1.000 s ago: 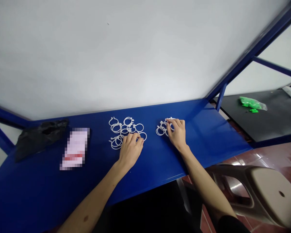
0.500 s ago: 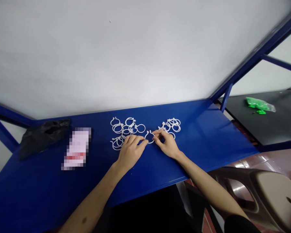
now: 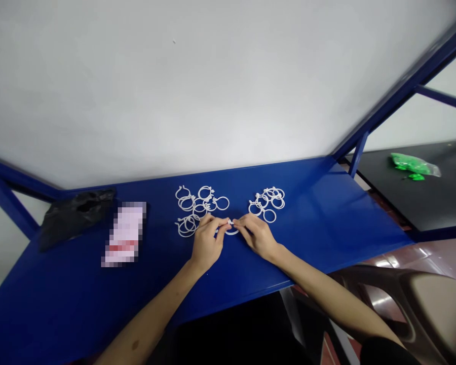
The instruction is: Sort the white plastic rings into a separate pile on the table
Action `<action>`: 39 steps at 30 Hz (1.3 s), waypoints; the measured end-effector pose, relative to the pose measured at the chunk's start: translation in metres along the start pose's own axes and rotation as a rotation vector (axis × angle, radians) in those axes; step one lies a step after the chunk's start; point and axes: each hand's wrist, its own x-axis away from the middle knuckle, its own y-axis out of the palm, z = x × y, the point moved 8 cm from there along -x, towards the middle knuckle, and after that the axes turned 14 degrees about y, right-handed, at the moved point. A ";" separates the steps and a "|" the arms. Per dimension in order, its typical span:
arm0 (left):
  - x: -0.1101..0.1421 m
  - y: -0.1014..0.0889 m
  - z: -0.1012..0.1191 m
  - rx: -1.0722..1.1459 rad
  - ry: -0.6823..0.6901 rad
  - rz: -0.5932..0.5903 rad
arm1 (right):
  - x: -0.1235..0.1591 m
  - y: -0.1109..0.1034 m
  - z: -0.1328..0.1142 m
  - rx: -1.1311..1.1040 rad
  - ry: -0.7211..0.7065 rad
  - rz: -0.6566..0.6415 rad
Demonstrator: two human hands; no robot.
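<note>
My left hand [image 3: 206, 240] and my right hand [image 3: 257, 235] meet over the blue shelf [image 3: 319, 213], and both pinch one white plastic ring [image 3: 231, 227] between their fingertips. Behind my left hand lies a loose pile of several white rings [image 3: 196, 208]. A second group of white rings [image 3: 268, 201] lies behind my right hand. Both hands hover close to the shelf surface, between the two piles.
A crumpled black bag [image 3: 73, 213] and a blurred pink-white packet [image 3: 124, 233] lie on the left of the shelf. A black table [image 3: 421, 197] with a green bag [image 3: 413, 165] stands at the right. A plastic stool [image 3: 418, 309] is at lower right.
My right hand left the right pile and came to the middle. My left hand drew a ring from the left pile, and both hands now pinch it together, nearer to me.
</note>
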 end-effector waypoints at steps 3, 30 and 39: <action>0.000 -0.002 0.008 -0.042 0.096 0.034 | 0.004 0.003 -0.007 0.047 -0.048 -0.029; -0.030 0.039 -0.017 -0.571 0.156 -0.365 | -0.007 -0.101 0.092 0.480 0.369 0.243; -0.019 0.023 -0.005 -0.450 0.244 -0.338 | -0.016 -0.106 0.072 0.439 0.333 0.316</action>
